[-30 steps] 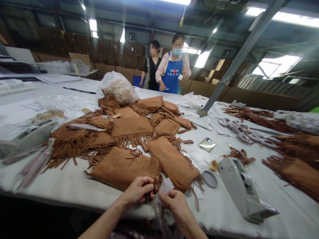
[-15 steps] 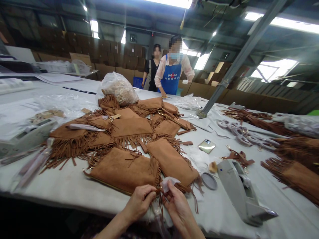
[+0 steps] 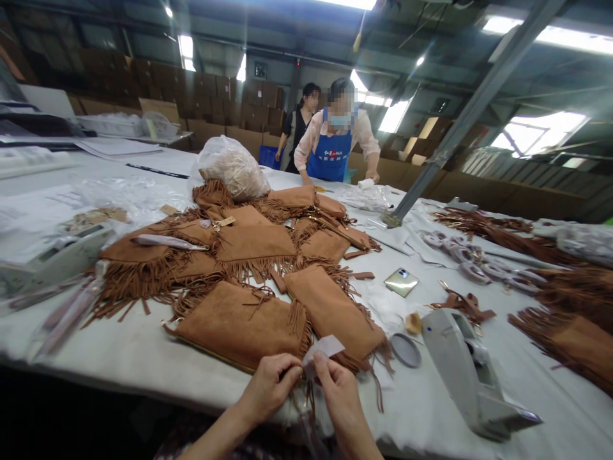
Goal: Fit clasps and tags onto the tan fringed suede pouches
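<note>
A brown suede fringed bag [image 3: 244,322] lies in front of me at the table's near edge. At its right corner my left hand [image 3: 272,388] is closed in a pinch on the bag's small strap end, mostly hidden by the fingers. Thumb and fingers of my right hand [image 3: 339,397] pinch a piece of thin white paper [image 3: 327,348], which wraps against that same spot. Below the hands hangs a plastic-wrapped strap [image 3: 309,429] with thin brown cords beside it. A second fringed bag [image 3: 330,310] lies just beyond my right hand.
More fringed bags [image 3: 256,244] are heaped behind. A tape dispenser [image 3: 467,377], a grey ring [image 3: 405,350] and a phone [image 3: 401,282] lie on the right. Another tape dispenser [image 3: 57,259] stands left. A metal post [image 3: 460,121] rises from the table. A co-worker in a blue apron [image 3: 330,156] stands opposite.
The right hand has brought the white paper leftward against the left fingertips, covering the brown strap end seen there before. Opposite, the co-worker's raised hand has come down to the table.
</note>
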`<state>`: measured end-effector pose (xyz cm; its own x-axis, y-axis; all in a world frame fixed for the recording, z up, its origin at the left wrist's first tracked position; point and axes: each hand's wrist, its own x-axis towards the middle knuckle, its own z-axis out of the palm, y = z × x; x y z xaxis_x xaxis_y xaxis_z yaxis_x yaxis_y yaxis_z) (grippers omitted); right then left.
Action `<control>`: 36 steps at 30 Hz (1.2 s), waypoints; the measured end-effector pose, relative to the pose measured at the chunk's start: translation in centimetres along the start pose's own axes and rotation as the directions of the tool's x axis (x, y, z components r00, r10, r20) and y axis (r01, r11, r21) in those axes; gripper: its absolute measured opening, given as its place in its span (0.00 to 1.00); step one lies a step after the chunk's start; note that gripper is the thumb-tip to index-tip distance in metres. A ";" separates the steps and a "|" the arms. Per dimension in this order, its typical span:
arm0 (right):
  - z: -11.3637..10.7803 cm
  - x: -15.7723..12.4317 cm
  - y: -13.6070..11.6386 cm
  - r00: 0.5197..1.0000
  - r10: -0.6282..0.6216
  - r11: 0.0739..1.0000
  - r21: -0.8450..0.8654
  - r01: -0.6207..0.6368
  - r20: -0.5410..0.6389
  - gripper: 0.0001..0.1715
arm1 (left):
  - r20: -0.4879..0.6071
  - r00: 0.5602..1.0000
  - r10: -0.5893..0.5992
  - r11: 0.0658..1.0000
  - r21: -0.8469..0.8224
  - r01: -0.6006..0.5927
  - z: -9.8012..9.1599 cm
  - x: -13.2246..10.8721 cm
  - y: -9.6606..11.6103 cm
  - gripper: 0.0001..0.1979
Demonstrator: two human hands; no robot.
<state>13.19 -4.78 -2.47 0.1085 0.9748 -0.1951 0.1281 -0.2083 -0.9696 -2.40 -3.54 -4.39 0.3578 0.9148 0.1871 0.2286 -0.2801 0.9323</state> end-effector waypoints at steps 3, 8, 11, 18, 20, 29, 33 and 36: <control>0.3 -0.4 0.8 0.998 -0.060 0.972 -0.227 0.054 -0.019 0.32 | -0.018 0.999 -0.037 0.998 -0.045 0.036 0.0 -0.2 -0.3 0.10; 1.2 -1.5 0.9 0.979 -0.205 0.880 -0.439 0.181 -0.008 0.28 | 0.011 0.997 -0.075 0.988 -0.136 0.076 -0.3 -0.6 -0.3 0.10; 1.3 -2.0 0.4 0.969 -0.238 0.862 -0.446 0.241 0.063 0.20 | 0.090 0.995 -0.040 0.984 -0.170 0.055 -0.8 -1.3 0.1 0.13; 2.0 -2.7 2.2 0.660 -0.716 0.475 -0.535 0.699 0.227 0.15 | -0.152 0.892 -0.425 0.846 -0.418 0.331 -1.8 -5.7 0.1 0.20; 2.5 -2.8 3.1 0.583 -0.767 0.361 -0.572 0.737 0.267 0.17 | 0.029 0.760 -0.650 0.613 -0.570 0.546 -1.5 -7.0 0.3 0.30; 1.3 -3.5 4.6 0.655 -0.694 0.382 -0.619 0.687 0.299 0.30 | 0.170 0.756 -0.632 0.649 -0.418 0.636 -0.8 -8.0 -0.7 0.34; 1.1 -3.1 5.0 0.710 -0.651 0.467 -0.596 0.654 0.269 0.22 | 0.091 0.837 -0.539 0.800 -0.254 0.543 -0.6 -7.5 -0.9 0.34; 1.0 -3.0 6.1 0.677 -0.679 0.501 -0.494 0.710 0.284 0.21 | 0.051 0.812 -0.582 0.772 -0.277 0.571 0.3 -6.7 -0.7 0.35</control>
<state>12.64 -8.86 -7.99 -0.2938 0.8240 0.4845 0.6283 0.5485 -0.5517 -4.66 -9.54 -6.41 0.2032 0.8908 -0.4065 0.1298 0.3870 0.9129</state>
